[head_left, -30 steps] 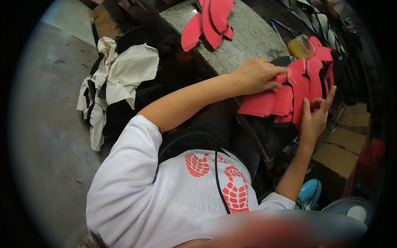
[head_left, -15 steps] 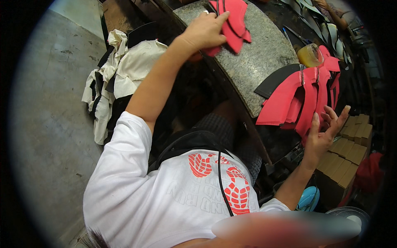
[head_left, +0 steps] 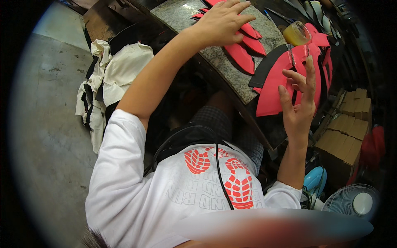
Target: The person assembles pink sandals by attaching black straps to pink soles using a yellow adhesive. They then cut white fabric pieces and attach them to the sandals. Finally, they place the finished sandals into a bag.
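By the speckled grey stone top [head_left: 273, 29] sat a big pile of flat, curved pink-red pieces [head_left: 275, 89]. On the stone, the left hand [head_left: 223, 25] covered a smaller fan [head_left: 240, 58]; the right hand [head_left: 301, 103] hung near; both had fingers spread.

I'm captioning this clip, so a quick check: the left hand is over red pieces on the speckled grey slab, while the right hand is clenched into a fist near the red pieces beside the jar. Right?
The right hand is not in a fist: the head view shows it open, near the red pieces beside the jar. The rest stands.
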The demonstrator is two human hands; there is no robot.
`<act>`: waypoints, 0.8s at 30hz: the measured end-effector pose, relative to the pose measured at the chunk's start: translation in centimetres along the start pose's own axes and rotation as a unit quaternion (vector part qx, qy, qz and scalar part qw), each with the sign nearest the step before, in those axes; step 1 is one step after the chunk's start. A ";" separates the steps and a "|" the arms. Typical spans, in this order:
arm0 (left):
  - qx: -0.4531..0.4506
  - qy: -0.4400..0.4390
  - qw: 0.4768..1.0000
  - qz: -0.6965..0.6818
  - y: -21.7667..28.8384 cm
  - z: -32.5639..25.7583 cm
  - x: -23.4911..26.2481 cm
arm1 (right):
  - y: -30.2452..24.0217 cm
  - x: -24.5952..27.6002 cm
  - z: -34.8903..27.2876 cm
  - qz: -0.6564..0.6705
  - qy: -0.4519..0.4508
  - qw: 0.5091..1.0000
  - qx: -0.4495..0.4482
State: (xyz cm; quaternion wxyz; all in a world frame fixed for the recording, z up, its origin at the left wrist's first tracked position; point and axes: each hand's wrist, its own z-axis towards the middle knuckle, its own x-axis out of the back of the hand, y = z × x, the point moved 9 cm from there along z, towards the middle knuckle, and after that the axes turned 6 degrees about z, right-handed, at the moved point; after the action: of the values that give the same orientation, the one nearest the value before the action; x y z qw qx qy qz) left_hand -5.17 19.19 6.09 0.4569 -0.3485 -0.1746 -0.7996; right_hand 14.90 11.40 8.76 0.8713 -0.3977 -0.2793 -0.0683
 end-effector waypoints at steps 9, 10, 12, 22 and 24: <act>-0.077 0.056 0.994 0.063 -0.3 3.3 1.2 | 0.2 2.1 -0.4 -0.014 0.020 1.000 0.006; -0.064 0.130 0.986 0.083 -0.3 3.5 3.7 | 0.4 2.5 -0.4 -0.013 0.023 1.000 -0.006; -0.042 0.236 0.968 0.079 0.0 3.5 8.1 | 0.2 3.4 -0.1 -0.032 0.038 0.999 0.007; 0.280 0.057 0.825 -0.488 2.5 -0.9 3.7 | 1.1 3.1 3.3 -0.007 0.035 0.996 0.081; 0.338 -0.009 0.769 -0.543 3.6 -2.2 1.6 | 1.2 2.1 3.4 0.010 0.036 0.996 0.083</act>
State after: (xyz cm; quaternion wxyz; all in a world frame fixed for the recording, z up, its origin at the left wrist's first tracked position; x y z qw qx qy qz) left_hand -3.47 15.04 5.58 0.0328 -0.0263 -0.5978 -0.8006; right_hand 15.56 14.94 10.86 0.9113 -0.3243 -0.2485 -0.0505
